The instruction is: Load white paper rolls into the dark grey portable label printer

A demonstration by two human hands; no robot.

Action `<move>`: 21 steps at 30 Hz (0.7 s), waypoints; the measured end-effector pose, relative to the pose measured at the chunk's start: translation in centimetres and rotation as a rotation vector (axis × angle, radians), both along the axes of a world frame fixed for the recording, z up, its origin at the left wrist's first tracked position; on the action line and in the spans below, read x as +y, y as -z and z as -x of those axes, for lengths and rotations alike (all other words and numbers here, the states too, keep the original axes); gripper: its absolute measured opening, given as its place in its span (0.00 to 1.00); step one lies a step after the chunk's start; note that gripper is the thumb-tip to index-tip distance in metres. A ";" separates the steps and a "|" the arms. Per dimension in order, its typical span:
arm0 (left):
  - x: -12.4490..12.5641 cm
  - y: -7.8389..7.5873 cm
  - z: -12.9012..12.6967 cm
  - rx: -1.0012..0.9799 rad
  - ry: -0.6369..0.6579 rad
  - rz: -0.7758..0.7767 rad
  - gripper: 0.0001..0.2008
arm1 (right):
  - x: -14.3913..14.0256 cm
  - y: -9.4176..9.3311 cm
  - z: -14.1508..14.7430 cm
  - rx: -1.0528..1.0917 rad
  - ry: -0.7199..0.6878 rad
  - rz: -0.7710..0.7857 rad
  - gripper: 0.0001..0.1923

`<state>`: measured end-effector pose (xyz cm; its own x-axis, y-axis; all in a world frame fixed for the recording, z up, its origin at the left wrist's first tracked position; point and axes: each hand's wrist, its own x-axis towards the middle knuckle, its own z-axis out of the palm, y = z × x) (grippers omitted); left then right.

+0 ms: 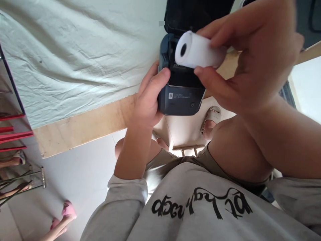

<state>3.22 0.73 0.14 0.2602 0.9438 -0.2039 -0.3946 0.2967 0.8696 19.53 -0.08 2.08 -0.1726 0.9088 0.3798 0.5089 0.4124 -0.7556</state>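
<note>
A small dark blue printer [182,97] with its lid [193,15] swung open sits in the grip of my left hand [147,100], thumb on its left side. My right hand [250,57] pinches a white paper roll [198,52] between thumb and fingers, just above the printer's open paper bay. The roll's dark core faces the camera. Both are held over the edge of a table [82,125] covered by a pale cloth [75,57].
Below are my knees, grey sweatshirt with black lettering, and sandalled feet [212,118] on a white floor. At the left stand red-edged shelves [12,130], a metal rack, and another person's foot in a pink shoe [66,209].
</note>
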 end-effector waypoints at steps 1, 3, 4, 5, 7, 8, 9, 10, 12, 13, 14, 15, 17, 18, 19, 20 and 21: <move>-0.1 0.0 0.0 -0.002 0.001 -0.005 0.10 | 0.1 0.1 0.2 -0.137 0.035 -0.081 0.16; -0.2 0.0 0.0 -0.007 0.005 -0.025 0.11 | 0.5 0.5 0.5 -0.370 0.080 -0.187 0.15; -0.2 0.0 0.0 -0.011 0.010 -0.033 0.11 | 0.7 0.6 0.5 -0.408 0.083 -0.196 0.15; -0.2 0.1 0.0 -0.021 0.012 -0.042 0.11 | 0.8 0.7 0.5 -0.385 0.070 -0.184 0.14; -0.3 0.2 -0.1 -0.048 0.005 -0.060 0.11 | 0.9 0.7 0.5 -0.310 0.048 -0.192 0.11; -0.3 0.3 -0.1 -0.064 0.002 -0.072 0.11 | 0.8 0.7 0.5 -0.284 0.041 -0.211 0.11; -0.3 0.3 -0.1 -0.082 0.000 -0.085 0.11 | 0.7 0.6 0.6 -0.270 0.035 -0.241 0.10; -0.3 0.3 -0.1 -0.097 -0.002 -0.098 0.11 | 0.5 0.6 0.6 -0.274 0.028 -0.269 0.09; -0.3 0.2 -0.1 -0.112 0.005 -0.115 0.12 | 0.0 0.5 0.8 -0.306 -0.005 -0.309 0.08; -0.3 0.2 0.0 -0.116 0.013 -0.125 0.11 | -0.3 0.6 0.8 -0.328 -0.034 -0.322 0.08; -0.3 0.1 0.2 -0.116 0.021 -0.134 0.10 | -0.5 0.7 0.8 -0.357 -0.068 -0.329 0.08; -0.3 0.2 0.3 -0.113 0.027 -0.143 0.10 | -0.7 0.9 0.8 -0.384 -0.105 -0.340 0.07; -0.3 0.3 0.7 -0.097 0.056 -0.164 0.14 | -0.7 1.1 0.6 -0.405 -0.165 -0.368 0.08; -0.3 0.4 0.8 -0.085 0.069 -0.173 0.17 | -0.7 1.1 0.5 -0.391 -0.161 -0.370 0.09; -0.2 0.5 1.0 -0.070 0.079 -0.179 0.18 | -0.6 1.1 0.3 -0.341 -0.131 -0.355 0.10; -0.2 0.6 1.1 -0.055 0.094 -0.184 0.19 | -0.5 1.1 0.1 -0.234 -0.091 -0.286 0.11; -0.2 0.7 1.2 -0.039 0.106 -0.191 0.20 | -0.5 0.9 -0.1 -0.105 -0.039 -0.186 0.13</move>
<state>2.05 0.56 -0.54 0.3642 0.9312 -0.0124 -0.4043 0.1701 0.8987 19.60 -0.54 1.14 -0.2532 0.8167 0.5185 0.5617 0.5605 -0.6086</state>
